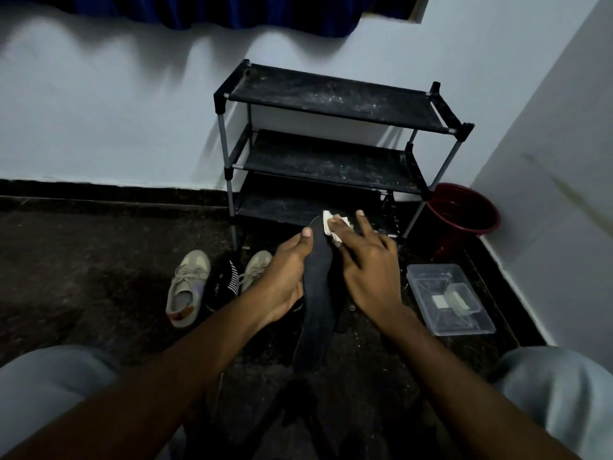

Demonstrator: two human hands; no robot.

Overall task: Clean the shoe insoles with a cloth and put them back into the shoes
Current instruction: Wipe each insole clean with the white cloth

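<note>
The left hand (285, 280) is clamped on the left edge of the dark insole (318, 293), held above the floor (83, 260). The right hand (368, 270) presses the white cloth (331, 227) onto the insole's far end. 2 beige shoes (185, 290) lie on the floor, left of the hands.
</note>
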